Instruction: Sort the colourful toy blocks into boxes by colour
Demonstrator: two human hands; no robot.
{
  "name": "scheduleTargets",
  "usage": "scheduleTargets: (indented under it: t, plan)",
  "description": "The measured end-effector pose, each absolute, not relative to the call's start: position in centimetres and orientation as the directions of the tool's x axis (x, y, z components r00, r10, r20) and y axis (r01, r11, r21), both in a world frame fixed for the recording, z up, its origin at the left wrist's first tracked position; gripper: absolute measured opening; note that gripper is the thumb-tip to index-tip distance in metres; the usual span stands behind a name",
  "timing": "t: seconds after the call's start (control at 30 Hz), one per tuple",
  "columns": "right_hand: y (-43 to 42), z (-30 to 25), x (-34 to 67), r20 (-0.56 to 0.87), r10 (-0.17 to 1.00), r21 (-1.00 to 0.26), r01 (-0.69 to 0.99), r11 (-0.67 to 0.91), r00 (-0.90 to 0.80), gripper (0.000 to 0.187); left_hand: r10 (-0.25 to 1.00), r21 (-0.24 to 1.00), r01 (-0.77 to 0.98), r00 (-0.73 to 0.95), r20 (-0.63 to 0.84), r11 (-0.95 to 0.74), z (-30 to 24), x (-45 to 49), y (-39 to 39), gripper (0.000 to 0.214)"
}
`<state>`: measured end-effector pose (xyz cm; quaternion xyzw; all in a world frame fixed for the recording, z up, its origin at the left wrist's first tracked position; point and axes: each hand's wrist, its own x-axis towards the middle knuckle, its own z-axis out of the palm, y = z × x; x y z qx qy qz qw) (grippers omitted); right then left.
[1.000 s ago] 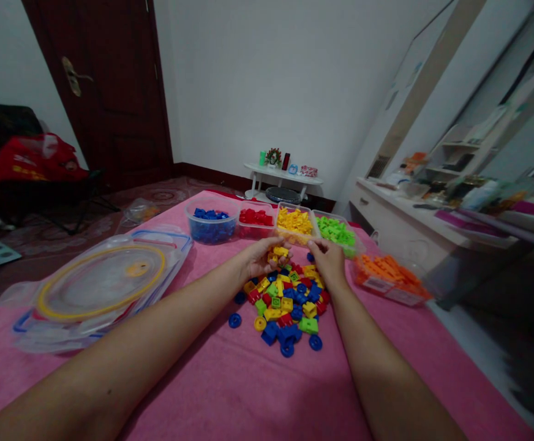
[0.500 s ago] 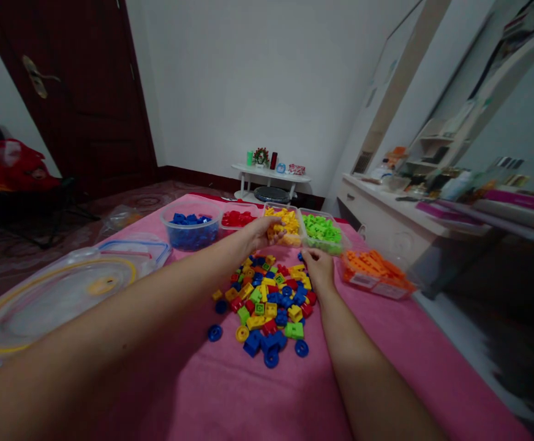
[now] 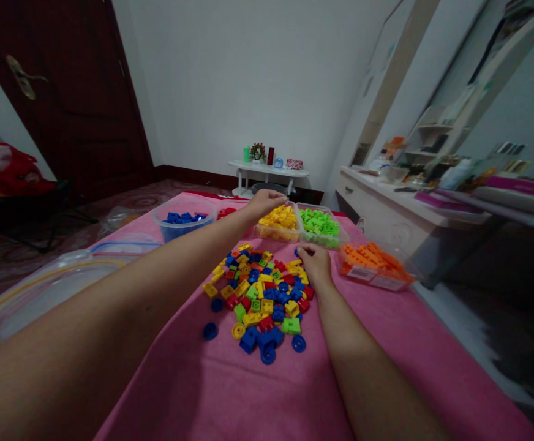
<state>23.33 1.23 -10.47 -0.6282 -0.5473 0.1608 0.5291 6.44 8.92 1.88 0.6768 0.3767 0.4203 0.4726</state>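
A heap of mixed red, blue, yellow and green blocks point(image 3: 264, 293) lies on the pink cloth point(image 3: 258, 392). My left hand point(image 3: 263, 201) reaches over the far side, palm down, its fingers curled above the tub of yellow blocks point(image 3: 280, 220); whether it holds anything is hidden. My right hand point(image 3: 313, 262) rests on the heap's far right edge, fingers bent down among the blocks. Behind the heap stand a round tub of blue blocks point(image 3: 182, 222), a partly hidden tub of red blocks point(image 3: 225, 212) and a tub of green blocks point(image 3: 319, 224). An orange-block tub point(image 3: 372, 263) sits to the right.
Clear plastic lids with yellow and blue rims point(image 3: 60, 275) lie at the left on the cloth. A white dresser point(image 3: 386, 208) stands to the right, a small white table point(image 3: 267, 171) by the far wall, a dark door point(image 3: 60, 98) at the left.
My left hand has gone from the heap up and forward to the yellow tub. The yellow blocks seen in it earlier no longer show. My right hand stays at the heap.
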Motion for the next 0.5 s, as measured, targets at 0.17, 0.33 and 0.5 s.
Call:
scheduleTargets:
  t: [0.17, 0.33, 0.5]
  plan:
    - [1.0, -10.3, 23.2, 0.382, 0.858, -0.841, 0.515, 0.168, 0.344, 0.029, 0.870, 0.797, 0.412, 0.415, 0.268, -0.442, -1.0, 4.1, 5.4, 0.015]
    - [0.9, -10.1, 23.1, 0.402, 0.852, -0.828, 0.531, 0.181, 0.335, 0.029, 0.896, 0.667, 0.599, 0.305, 0.323, -0.444, -4.7, 1.3, 3.2, 0.018]
    - [0.9, -10.1, 23.2, 0.414, 0.853, -0.806, 0.564, 0.181, 0.318, 0.029, 0.927, 0.725, 0.579, 0.199, 0.317, -0.372, -7.0, 0.4, 2.6, 0.019]
